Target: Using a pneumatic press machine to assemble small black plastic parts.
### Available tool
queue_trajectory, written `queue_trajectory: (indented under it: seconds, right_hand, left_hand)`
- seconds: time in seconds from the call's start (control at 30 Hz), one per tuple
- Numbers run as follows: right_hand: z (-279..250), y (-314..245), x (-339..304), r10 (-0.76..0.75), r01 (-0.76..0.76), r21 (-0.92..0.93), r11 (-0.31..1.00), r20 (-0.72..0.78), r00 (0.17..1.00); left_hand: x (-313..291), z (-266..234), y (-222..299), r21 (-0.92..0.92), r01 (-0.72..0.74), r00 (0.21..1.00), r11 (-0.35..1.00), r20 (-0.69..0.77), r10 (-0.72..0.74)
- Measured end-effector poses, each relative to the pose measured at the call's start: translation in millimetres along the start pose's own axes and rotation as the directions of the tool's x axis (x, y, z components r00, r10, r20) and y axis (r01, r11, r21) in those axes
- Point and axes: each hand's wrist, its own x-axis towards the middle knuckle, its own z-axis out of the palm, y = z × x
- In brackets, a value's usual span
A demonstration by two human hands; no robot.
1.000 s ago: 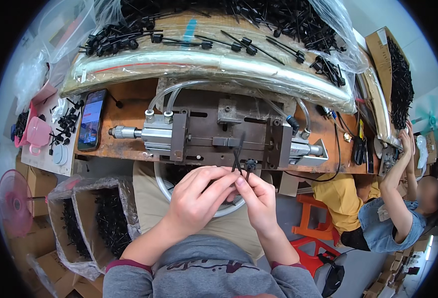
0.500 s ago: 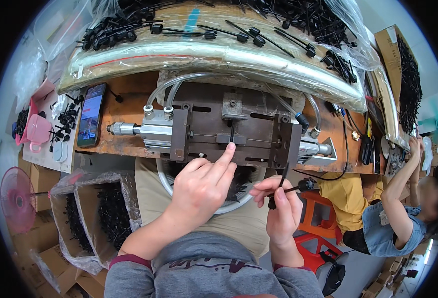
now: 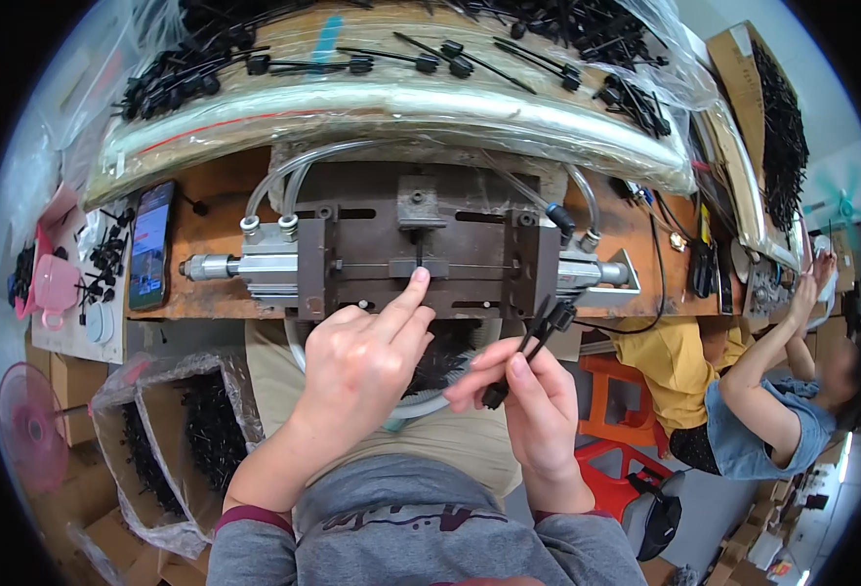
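My left hand (image 3: 360, 354) reaches over the metal clamping fixture (image 3: 372, 290) with its index finger stretched out and the other fingers loosely bent. That fingertip touches the near end of a thin black rod (image 3: 419, 253), which lies in the small grey centre block (image 3: 401, 269). Lower right of the fixture, my right hand (image 3: 543, 405) pinches black plastic stems with knobbed ends (image 3: 559, 316) between thumb and fingers. Their rods point up and to the right, and one black knob (image 3: 495, 395) shows below the fingers. How many it holds is hard to tell.
Pneumatic cylinders (image 3: 269, 271) with clear hoses flank the fixture. A plastic-wrapped ledge (image 3: 391, 112) behind holds piles of black stems. A phone (image 3: 151, 244) and pink cup (image 3: 57, 283) are left. Lined boxes (image 3: 172, 439) stand lower left; a co-worker (image 3: 762, 400) sits right.
The whole view has shifted slightly left. My left fingertip stays at the rod in the fixture. In my right hand the stems have turned, and their rods now lie closer together.
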Motion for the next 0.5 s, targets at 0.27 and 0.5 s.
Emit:
queue_trajectory:
  seconds: [0.27,0.5]
  right_hand:
    - [0.5,4.8,2.9,-0.176,0.108,-0.401,0.910,-0.137,0.975]
    - [5.3,15.3,4.3,-0.027,0.020,-0.121,0.992,-0.058,0.998]
  left_hand:
    - [-5.4,-11.1,5.6,-0.175,-0.071,0.997,0.982,-0.051,0.063]
    - [-17.2,-16.9,24.2,-0.430,-0.220,0.975,0.876,-0.117,0.188]
